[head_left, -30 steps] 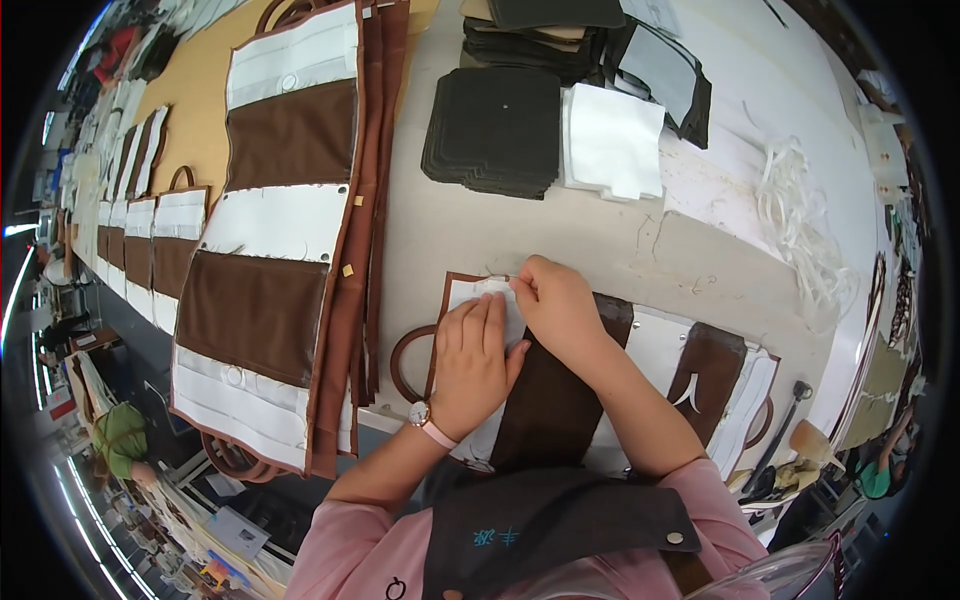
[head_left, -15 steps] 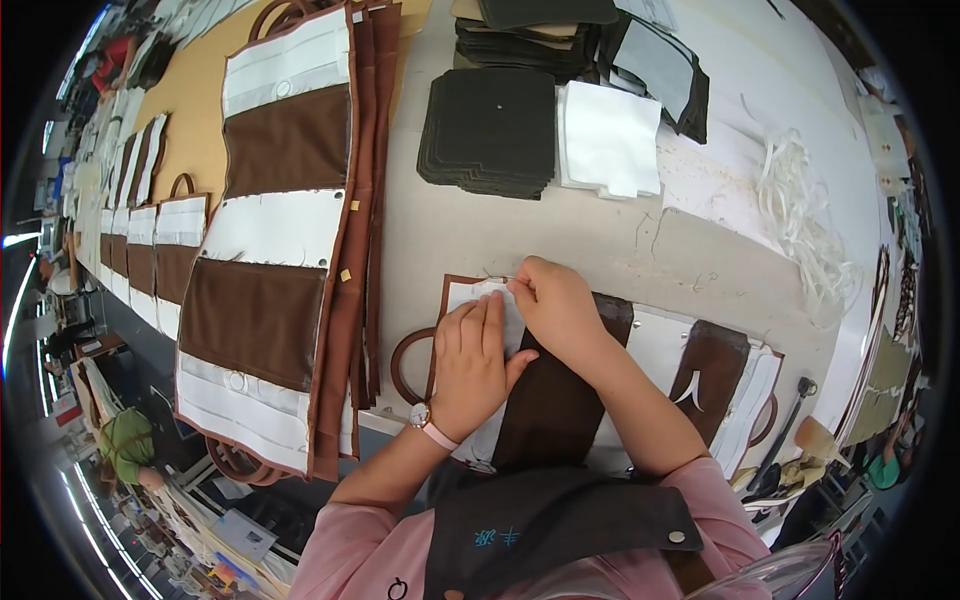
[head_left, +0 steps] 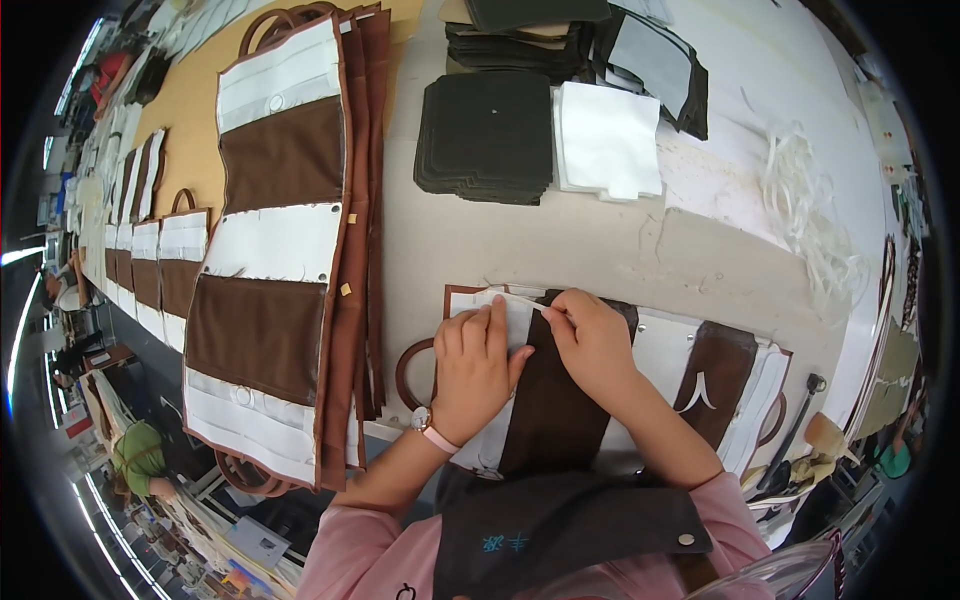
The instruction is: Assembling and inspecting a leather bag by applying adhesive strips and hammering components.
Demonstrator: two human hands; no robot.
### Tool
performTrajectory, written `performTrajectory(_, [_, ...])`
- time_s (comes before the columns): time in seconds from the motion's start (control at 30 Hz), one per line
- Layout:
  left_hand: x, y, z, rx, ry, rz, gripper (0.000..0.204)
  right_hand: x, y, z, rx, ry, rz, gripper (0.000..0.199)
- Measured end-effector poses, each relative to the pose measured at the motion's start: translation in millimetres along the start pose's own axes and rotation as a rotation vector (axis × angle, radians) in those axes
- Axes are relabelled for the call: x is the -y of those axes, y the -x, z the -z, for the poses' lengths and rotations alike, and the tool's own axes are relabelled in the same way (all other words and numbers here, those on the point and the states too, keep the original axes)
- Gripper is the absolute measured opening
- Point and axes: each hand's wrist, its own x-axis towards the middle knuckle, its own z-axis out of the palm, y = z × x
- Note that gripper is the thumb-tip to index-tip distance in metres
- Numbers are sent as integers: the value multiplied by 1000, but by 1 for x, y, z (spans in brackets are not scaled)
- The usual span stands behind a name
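A brown and white bag panel, with a round brown handle at its left end, lies flat in front of me. My left hand rests with its fingers stretched out on the panel's white left end, near the far edge. Between thumb and fingertips, my right hand pinches the end of a thin white strip. That strip runs taut along the far edge from beside my left fingertips. A forked white strip lies on the panel's right brown section.
Stacked brown and white bag panels lie at the left. Beyond my hands are a pile of dark square pieces, white sheets and a dark-edged clear piece. Tangled white strips lie right; a black-handled tool is nearer.
My right hand has moved right, away from my left fingertips, drawing the white strip out between them. My left hand stays pressed on the panel.
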Motion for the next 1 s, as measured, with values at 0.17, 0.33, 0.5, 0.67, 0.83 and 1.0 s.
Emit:
performTrajectory(0.17, [-2,-2,1,-19,-26,0,70,-4,-4,-2,-19,33,-74,14])
performTrajectory(0.33, [0,-1,2,52,-50,-27,72,-7,-10,-1,18,113,-18,16])
performTrajectory(0.5, [0,-2,7,88,-59,-42,73,-3,-12,-1,67,145,-63,16])
performTrajectory(0.67, [-5,-5,7,96,-179,-49,67,-1,-13,-5,76,201,-61,15])
performTrajectory(0.83, [-20,-16,13,132,-251,-34,68,-2,-14,-6,67,180,-39,14])
performTrajectory(1.0, [-31,-8,-8,96,-152,-14,70,0,-10,8,124,185,-65,15])
